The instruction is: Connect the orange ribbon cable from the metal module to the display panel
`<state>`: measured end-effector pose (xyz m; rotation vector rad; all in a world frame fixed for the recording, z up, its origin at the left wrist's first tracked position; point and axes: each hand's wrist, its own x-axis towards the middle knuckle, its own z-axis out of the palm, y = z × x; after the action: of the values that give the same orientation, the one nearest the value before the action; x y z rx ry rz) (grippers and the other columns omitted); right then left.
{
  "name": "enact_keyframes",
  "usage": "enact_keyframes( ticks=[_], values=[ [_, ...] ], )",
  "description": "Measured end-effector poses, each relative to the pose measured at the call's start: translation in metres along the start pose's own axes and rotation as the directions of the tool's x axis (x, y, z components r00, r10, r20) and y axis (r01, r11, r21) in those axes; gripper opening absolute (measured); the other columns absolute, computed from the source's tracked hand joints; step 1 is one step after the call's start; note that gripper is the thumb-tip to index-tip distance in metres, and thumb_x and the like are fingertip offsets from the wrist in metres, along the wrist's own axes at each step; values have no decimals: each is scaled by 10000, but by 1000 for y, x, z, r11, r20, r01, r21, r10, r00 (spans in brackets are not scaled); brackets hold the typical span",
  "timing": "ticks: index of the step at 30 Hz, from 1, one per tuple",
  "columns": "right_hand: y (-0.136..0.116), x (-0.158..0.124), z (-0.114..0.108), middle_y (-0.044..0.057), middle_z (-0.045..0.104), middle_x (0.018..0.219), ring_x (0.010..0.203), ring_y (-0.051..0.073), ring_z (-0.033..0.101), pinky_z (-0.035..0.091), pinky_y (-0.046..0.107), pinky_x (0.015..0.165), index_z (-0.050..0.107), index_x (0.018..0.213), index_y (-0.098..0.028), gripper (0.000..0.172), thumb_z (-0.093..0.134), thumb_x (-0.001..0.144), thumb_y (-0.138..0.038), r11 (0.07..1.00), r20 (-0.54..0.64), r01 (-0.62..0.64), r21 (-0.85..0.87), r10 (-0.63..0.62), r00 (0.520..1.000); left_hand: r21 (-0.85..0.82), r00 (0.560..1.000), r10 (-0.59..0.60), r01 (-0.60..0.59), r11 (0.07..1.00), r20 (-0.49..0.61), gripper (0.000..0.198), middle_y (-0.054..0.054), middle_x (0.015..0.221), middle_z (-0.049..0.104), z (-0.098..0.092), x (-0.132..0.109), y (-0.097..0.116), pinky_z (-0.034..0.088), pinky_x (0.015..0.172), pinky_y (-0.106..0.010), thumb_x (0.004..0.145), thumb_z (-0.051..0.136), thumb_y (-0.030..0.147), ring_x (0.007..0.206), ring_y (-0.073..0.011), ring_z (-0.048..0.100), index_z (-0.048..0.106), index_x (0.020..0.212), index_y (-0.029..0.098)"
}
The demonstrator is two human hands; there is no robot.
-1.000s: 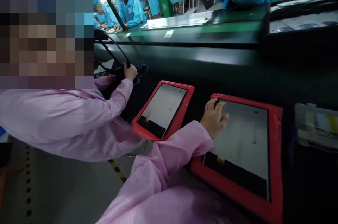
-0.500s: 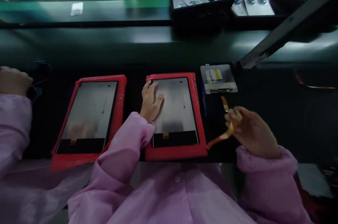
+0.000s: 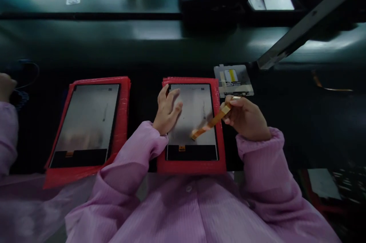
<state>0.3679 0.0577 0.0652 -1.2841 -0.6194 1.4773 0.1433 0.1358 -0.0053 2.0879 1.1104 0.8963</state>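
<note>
The right hand's [image 3: 246, 119] thumb and fingertips [image 3: 230, 102] close in a narrow pinch on one end of a thin orange flat ribbon cable [image 3: 213, 123], which slants down and left from the grip. Its free end reaches over the lower part of a rectangular grey-silver display panel [image 3: 194, 113]; whether that end touches the surface cannot be told. The left hand [image 3: 167, 111] rests on the panel's left side, its fingers [image 3: 171, 98] spread wide apart and empty, with the fingertips and heel of the hand on or just above the grey surface. The panel lies flat in a bright red wrapped frame [image 3: 191, 166] on a dark bench [image 3: 85, 41], between the two hands. A second grey display panel [image 3: 91, 113] lies in its own red wrapped frame [image 3: 124, 98] just to the left. A grey packet with a yellow stripe [image 3: 233, 79] sits just beyond the right hand, and black trays of packets [image 3: 214, 10] stand farther back. Pink sleeves [image 3: 257, 159] cover both forearms. At the far left edge is a neighbouring person's hand [image 3: 4, 86].
</note>
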Motion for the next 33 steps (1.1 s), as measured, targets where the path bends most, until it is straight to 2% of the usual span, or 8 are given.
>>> enact_keyframes(
  ticks=[4,9,19,23,25,27,30,33],
  values=[
    [2,2,-2,-16,594,584,413,125,565,337,203,343,481,700,-204,106,549,679,-282,997,48,-57,-48,59,997,98,967,227,-238,966,113,267,-82,1445,420,-9,0,18,126,1186,-584,926,472,429,1440,-288,227,633,1038,248],
    [5,3,-3,-1,605,596,437,133,589,356,204,363,485,717,-196,93,551,699,-260,994,71,-27,-106,35,997,-119,797,430,-422,899,423,264,-44,1057,682,-16,2,26,167,1198,-483,943,466,359,1145,-194,569,683,891,218],
    [15,-1,-6,54,644,695,532,133,594,393,218,403,529,745,-183,322,469,880,-469,896,137,56,-440,6,991,-102,769,439,-446,889,464,145,-16,1005,697,-10,0,26,257,1157,-462,875,587,329,1097,-184,581,673,810,232],
    [-2,-23,-54,58,615,601,472,143,544,433,266,418,616,662,-166,539,484,839,-658,740,124,68,-670,21,992,-118,777,430,-426,897,460,123,-16,987,691,-10,0,27,270,1149,-470,876,586,306,1076,-180,595,670,826,230],
    [-7,-27,-84,83,644,706,598,192,597,495,319,511,650,785,-172,454,526,843,-605,628,-15,79,-775,-143,990,-121,771,434,-430,895,466,125,-14,983,690,-11,0,27,262,1153,-472,877,584,300,1073,-179,595,663,811,228],
    [-8,-19,-110,140,651,1009,936,298,616,531,448,760,624,1043,-178,383,630,800,-475,500,-123,84,-862,-367,922,-118,765,439,-439,891,471,130,-13,985,688,-11,0,27,260,1151,-474,874,584,294,1070,-180,592,652,788,224],
    [-3,8,-135,152,493,1370,1314,353,404,319,561,1094,503,1297,-165,588,656,759,-347,301,-41,133,-944,-507,861,-116,760,451,-453,884,467,124,-13,992,685,-11,-1,28,265,1143,-476,868,589,285,1062,-179,588,646,780,217],
    [-1,33,-144,136,426,1452,1356,307,380,277,522,1141,421,1390,-172,661,634,788,-344,198,58,185,-963,-516,854,-113,761,447,-450,886,470,119,-17,1004,683,-11,-1,28,267,1140,-483,863,589,279,1057,-181,588,654,785,220]
  ],
)
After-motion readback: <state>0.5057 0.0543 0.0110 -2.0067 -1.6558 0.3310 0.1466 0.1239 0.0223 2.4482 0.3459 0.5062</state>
